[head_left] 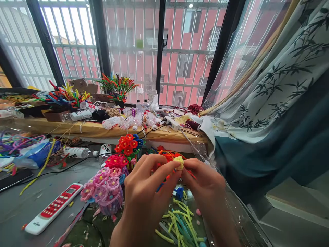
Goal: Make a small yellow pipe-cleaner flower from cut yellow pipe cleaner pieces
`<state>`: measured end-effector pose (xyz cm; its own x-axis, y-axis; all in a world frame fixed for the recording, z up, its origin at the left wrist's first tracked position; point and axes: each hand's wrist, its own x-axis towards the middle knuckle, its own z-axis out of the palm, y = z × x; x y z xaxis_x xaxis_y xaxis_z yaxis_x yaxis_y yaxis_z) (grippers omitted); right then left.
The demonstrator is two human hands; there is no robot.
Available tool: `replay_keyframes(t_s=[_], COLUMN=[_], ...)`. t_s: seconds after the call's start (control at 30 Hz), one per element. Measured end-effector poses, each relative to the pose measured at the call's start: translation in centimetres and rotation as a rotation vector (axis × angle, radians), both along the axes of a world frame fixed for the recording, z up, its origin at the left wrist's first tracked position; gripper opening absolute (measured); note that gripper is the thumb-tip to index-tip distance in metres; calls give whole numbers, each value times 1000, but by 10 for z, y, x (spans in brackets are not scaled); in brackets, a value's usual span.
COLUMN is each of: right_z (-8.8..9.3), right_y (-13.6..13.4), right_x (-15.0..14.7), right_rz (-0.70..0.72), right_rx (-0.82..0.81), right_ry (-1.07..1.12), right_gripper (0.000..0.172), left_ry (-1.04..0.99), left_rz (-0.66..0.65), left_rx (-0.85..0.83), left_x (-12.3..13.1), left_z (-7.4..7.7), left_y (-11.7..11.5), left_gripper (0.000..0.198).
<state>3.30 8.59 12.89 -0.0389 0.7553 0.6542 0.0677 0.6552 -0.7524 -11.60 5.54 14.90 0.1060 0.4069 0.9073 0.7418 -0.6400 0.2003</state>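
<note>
Pinched between the fingertips of both hands is a small pale-yellow fuzzy piece point(179, 161), which looks like bent pipe cleaner. My left hand point(147, 185) grips it from the left with thumb and forefinger. From the right, the fingertips of my right hand point(205, 183) close on the same piece. Red and orange fuzzy stems point(168, 156) show behind the hands, partly hidden. Below them on the table lie loose yellow-green pipe cleaners point(177, 223) and a small blue fuzzy piece point(179, 192). Left of my left hand stands a bunch of pink pipe-cleaner flowers point(105, 185).
Red pipe-cleaner flowers point(127, 144) stand behind the pink bunch. A white remote control point(53, 209) lies on the grey table at left. Plastic bottles point(111, 122), a power strip point(171, 123) and potted pipe-cleaner plants point(119, 87) crowd the windowsill. A curtain point(277, 85) hangs at right.
</note>
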Motion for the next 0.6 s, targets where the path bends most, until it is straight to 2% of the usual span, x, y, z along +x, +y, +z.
replay_keyframes(t_s=[0.6], right_z=[-5], right_y=[5], right_x=[-1], right_rz=[14], right_rx=[33], right_ry=[-72], right_gripper=[11], left_ry=[11], left_rz=[-14], left_rx=[-13], left_x=[5], left_z=[-7], left_y=[13], left_gripper=[13])
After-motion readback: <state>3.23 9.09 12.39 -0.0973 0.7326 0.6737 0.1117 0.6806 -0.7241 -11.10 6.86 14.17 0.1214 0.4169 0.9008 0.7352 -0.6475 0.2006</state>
